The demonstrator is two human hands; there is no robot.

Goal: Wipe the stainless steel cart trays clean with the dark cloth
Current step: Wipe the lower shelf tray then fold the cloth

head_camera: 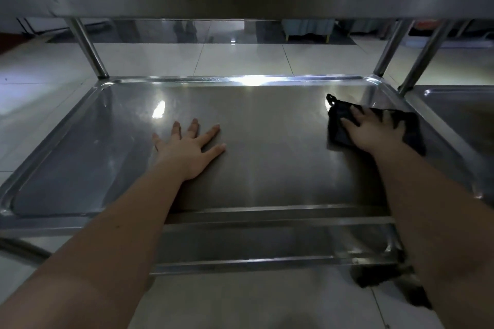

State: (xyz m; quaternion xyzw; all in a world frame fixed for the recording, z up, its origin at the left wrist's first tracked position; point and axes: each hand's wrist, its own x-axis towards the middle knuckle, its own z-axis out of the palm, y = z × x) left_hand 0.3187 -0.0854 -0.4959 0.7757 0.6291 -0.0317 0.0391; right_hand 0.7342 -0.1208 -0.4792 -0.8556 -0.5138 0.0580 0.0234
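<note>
Much left to wipe, likely: pressing dark cloth (337,132) on right end of tray (267,112) with flat right hand (374,129), spread left hand (187,148) bracing mid-tray

Pale, glossy floor (240,59) tiles with thin dark joints fill the background and catch a small glare of light. At the far back stands pale blue-green furniture (307,28) on yellowish legs. Dark cables (29,29) trail at the far left. A blurred red-orange thing (427,24) sits at the far right. A dark shape (374,278) lies on the tiles lower right, too dim to identify.
</note>
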